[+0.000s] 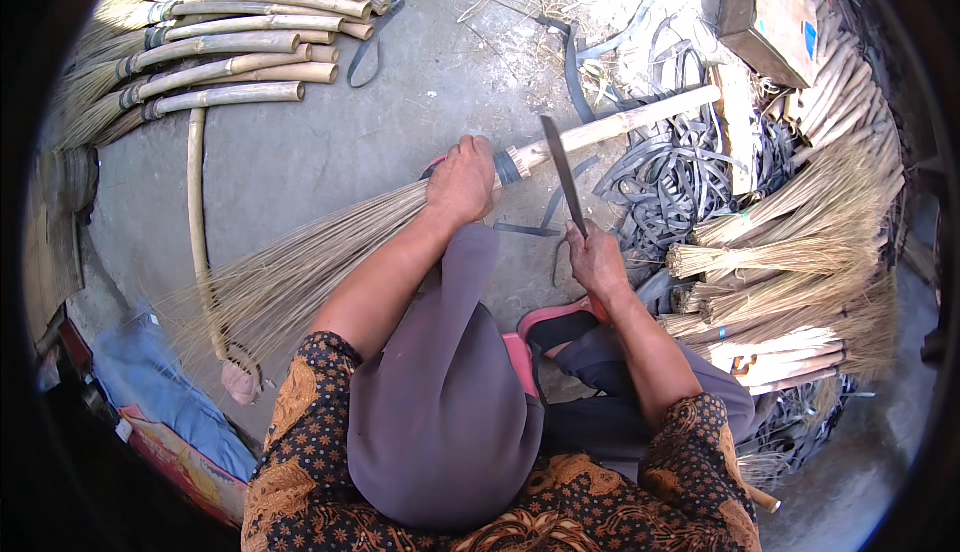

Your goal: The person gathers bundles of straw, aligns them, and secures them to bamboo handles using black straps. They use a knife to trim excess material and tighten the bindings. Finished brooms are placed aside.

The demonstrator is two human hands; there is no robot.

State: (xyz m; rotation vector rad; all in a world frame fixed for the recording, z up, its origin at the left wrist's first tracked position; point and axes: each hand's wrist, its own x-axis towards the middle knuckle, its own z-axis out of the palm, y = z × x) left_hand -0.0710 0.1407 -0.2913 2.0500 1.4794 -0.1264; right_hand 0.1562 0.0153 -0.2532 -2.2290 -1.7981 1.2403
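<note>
A stick broom [330,247] lies slantwise ahead of me, its thin bristles fanned toward the lower left and its pale pole handle pointing to the upper right. Dark strip binding [508,166] wraps the neck where bristles meet handle. My left hand [464,184] is closed over the bristles just below that binding. In my right hand [598,264], fingers wrapped round its grip, a knife [565,172] stands with its long dark blade up. The blade's tip is close to the handle; whether they touch I cannot tell.
Several finished brooms [250,42] are stacked at the upper left. Tangled black strips [660,187] cover the floor on the right, beside bristle bundles [770,257] and a wooden box [770,17]. A long-handled mallet-like tool [199,202] and blue cloth [165,382] lie left.
</note>
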